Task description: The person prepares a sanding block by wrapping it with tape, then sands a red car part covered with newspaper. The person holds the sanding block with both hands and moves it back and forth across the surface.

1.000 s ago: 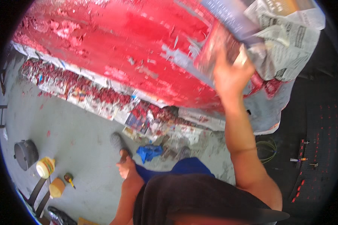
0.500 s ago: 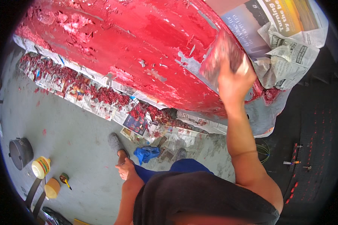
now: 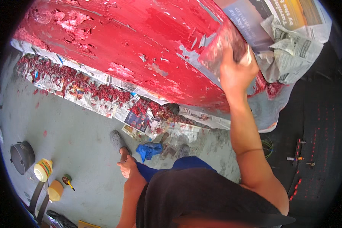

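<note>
My right hand (image 3: 237, 72) grips a broad, flat scraper (image 3: 218, 47), its shiny face smeared with red. The scraper lies against a large curved panel (image 3: 140, 41) coated in red paint, near the panel's right edge. Around it the paint is lifting in flakes, and a grey patch (image 3: 192, 57) shows bare beside the blade. Part of the scraper is hidden under my fingers. My left hand (image 3: 128, 167) rests by my left lower leg, its fingers loosely apart and nothing seen in them.
Newspaper (image 3: 298, 49) covers the surface right of the panel. Red peelings (image 3: 102, 93) lie on newspaper along the floor below. A blue cloth (image 3: 149, 151) is between my feet. At left stand a dark bucket (image 3: 22, 157), a white jug (image 3: 43, 170), a yellowish container (image 3: 55, 190) and a small can with a brush (image 3: 67, 180).
My right hand and the scraper have shifted very slightly left along the panel, and they look less blurred. The left hand remains by the leg.
</note>
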Available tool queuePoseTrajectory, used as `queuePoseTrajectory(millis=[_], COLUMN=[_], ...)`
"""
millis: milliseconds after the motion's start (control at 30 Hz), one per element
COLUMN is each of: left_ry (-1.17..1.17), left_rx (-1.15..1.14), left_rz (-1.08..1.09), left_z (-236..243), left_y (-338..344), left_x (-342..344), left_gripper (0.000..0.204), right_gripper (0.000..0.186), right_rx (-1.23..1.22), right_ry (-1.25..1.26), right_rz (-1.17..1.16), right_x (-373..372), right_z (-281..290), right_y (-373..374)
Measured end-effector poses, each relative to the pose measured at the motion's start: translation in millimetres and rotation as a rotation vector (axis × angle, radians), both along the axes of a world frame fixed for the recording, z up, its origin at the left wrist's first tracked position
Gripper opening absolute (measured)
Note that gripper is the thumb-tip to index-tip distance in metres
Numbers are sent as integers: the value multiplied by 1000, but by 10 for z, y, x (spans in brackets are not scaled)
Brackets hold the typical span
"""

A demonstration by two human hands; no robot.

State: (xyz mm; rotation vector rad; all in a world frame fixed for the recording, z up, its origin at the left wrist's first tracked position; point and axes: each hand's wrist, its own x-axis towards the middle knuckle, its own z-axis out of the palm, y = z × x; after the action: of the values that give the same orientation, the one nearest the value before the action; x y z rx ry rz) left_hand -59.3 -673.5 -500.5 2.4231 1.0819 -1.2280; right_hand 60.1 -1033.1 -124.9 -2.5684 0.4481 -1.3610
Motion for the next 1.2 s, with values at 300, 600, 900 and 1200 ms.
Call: queuePoseTrajectory(millis=[300,600,900,1200], left_ry=[82,-38,-19,-3], left_rx=[96,-255,-483,-369], left_rz=[27,-3,-116,-119], left_z=[-438,-73,-28,-126], left_y=[204,461,525,665], left_x=[-164,-232,-200,-877], left_gripper=[92,79,78,77], right_gripper=[34,46,43,36], right_rx=[-95,-71,149,963], right_ry=[283,338,541,-67], right_rz=[-312,-161,-72,151], right_x=[32,125,162,-974], right_z=[-51,-82,203,19], right_y=[39,-325,34,-247])
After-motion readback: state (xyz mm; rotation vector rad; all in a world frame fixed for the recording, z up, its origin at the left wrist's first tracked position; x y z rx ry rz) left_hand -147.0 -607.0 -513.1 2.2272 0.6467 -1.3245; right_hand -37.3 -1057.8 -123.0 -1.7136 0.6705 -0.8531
